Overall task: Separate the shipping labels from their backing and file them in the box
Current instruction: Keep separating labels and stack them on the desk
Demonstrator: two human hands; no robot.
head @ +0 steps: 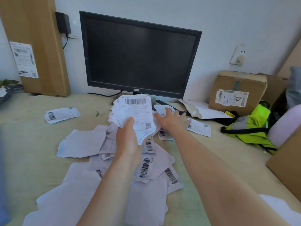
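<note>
My left hand (pixel 128 137) grips a stack of white shipping labels (pixel 135 111) with barcodes, held upright above the table in front of the monitor. My right hand (pixel 171 119) is stretched out flat with fingers apart, just right of the stack, over loose labels (pixel 198 127) lying on the table. A heap of blank backing sheets and labels (pixel 101 160) covers the tan table surface below my arms. One separate label bundle (pixel 61 114) lies at the left. A brown cardboard box edge (pixel 286 168) shows at the right.
A black monitor (pixel 140 54) stands at the back centre. A tall cardboard carton (pixel 34 46) leans at the back left. A taped cardboard box (pixel 236 91) and a neon yellow vest (pixel 250 126) sit at the right. An opened white envelope (pixel 200 109) lies beside them.
</note>
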